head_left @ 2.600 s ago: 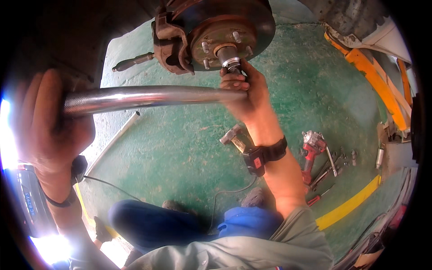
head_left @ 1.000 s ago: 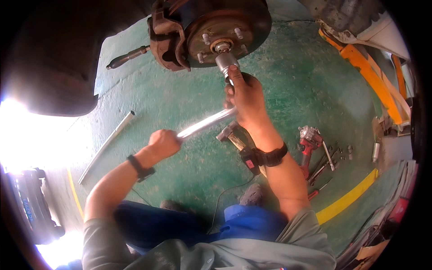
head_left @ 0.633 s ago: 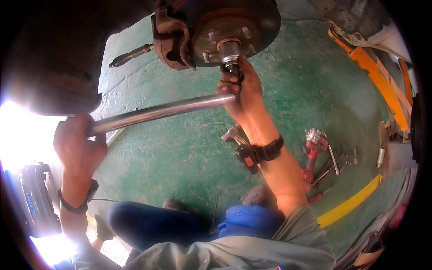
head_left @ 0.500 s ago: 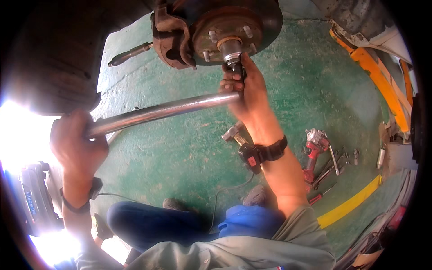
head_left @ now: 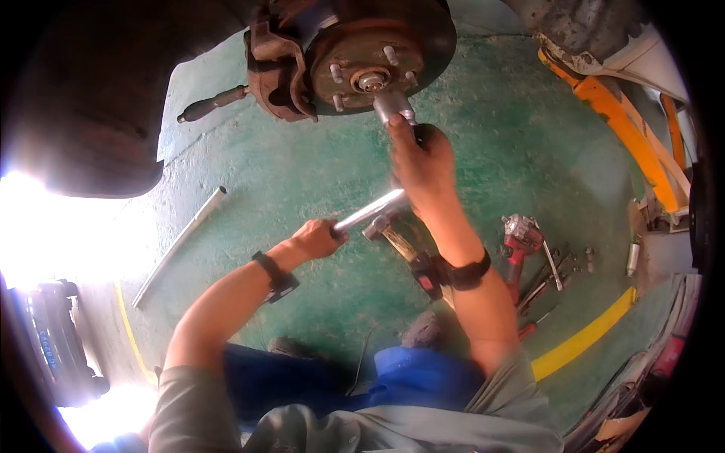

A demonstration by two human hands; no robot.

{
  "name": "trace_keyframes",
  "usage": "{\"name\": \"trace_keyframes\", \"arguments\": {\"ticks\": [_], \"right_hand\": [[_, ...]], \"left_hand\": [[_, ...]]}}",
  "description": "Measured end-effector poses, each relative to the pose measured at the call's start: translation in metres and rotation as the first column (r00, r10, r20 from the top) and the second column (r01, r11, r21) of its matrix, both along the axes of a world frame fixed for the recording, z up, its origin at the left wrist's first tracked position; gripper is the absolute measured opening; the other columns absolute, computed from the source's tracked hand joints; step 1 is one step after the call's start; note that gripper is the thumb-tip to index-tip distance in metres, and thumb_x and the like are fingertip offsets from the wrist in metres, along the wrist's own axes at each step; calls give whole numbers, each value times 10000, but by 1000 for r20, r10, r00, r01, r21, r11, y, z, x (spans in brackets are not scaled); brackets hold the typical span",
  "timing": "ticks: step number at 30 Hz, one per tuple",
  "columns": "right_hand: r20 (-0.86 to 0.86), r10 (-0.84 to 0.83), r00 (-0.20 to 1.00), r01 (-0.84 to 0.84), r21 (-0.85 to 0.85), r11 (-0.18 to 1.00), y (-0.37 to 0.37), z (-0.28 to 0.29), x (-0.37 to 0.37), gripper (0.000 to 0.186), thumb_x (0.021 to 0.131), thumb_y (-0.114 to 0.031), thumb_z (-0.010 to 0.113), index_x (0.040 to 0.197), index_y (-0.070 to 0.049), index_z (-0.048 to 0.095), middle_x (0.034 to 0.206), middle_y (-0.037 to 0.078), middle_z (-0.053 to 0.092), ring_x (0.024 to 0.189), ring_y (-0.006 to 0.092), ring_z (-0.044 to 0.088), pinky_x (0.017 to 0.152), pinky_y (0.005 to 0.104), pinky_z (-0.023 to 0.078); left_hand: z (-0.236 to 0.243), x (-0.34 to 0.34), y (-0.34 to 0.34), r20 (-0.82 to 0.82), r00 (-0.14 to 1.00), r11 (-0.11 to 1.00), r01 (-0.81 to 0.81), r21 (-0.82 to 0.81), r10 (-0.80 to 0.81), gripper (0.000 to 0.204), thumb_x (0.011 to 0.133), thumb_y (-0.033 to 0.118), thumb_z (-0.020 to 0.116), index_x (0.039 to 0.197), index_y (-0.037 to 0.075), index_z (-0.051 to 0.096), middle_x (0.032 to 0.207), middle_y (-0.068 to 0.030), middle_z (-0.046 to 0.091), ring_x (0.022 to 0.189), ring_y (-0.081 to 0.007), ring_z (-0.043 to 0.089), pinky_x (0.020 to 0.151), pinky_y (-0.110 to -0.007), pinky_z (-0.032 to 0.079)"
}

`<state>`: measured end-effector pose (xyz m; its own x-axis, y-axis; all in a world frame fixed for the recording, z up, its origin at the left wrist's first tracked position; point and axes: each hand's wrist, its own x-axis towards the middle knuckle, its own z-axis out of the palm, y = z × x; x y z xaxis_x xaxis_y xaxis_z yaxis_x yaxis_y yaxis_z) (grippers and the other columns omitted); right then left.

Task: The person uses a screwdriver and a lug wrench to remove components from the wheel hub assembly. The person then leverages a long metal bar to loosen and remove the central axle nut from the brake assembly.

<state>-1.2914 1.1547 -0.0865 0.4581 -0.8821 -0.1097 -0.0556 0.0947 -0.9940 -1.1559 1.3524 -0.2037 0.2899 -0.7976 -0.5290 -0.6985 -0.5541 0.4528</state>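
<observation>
My right hand (head_left: 427, 162) is wrapped round the head of a breaker bar, with a large silver socket (head_left: 393, 107) sticking out past its fingers. The socket is off the hub, just below and to the right of the bare axle nut (head_left: 371, 81). My left hand (head_left: 317, 239) grips the far end of the shiny bar (head_left: 374, 210), which slopes up toward my right hand. Above them hangs a rusty brake disc (head_left: 438, 53) with wheel studs round its hub. A rusty caliper bracket (head_left: 279, 72) straddles its left edge. My right hand hides the joint between bar and socket.
A hammer (head_left: 399, 243) lies on the green floor under my right forearm. To its right are a red cordless impact wrench (head_left: 518, 245) and several hand tools. A pale pipe (head_left: 181, 245) lies at left. An orange lift arm (head_left: 627, 128) stands at far right.
The socket has come off the axle nut and moved down and right. My left hand has swung inward to the right with the bar's end, uncovering the pipe on the floor.
</observation>
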Motion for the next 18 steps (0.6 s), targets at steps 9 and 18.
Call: {"name": "trace_keyframes", "arguments": {"ticks": [9, 18], "right_hand": [[366, 57, 929, -247, 495, 833, -5, 29, -11, 390, 966, -424, 555, 889, -42, 532, 631, -41, 439, 515, 65, 376, 516, 265, 385], [804, -175, 568, -699, 584, 413, 5, 6, 12, 379, 1007, -407, 459, 917, -41, 502, 599, -51, 384, 500, 45, 358, 546, 219, 394]], "left_hand": [[162, 16, 45, 582, 809, 984, -26, 176, -83, 249, 826, 297, 568, 824, 62, 652, 774, -173, 672, 746, -378, 658, 668, -490, 521], [326, -6, 59, 975, 75, 741, 638, -209, 211, 142, 677, 69, 709, 710, 98, 574, 614, -66, 514, 529, -250, 516, 514, -352, 426]]}}
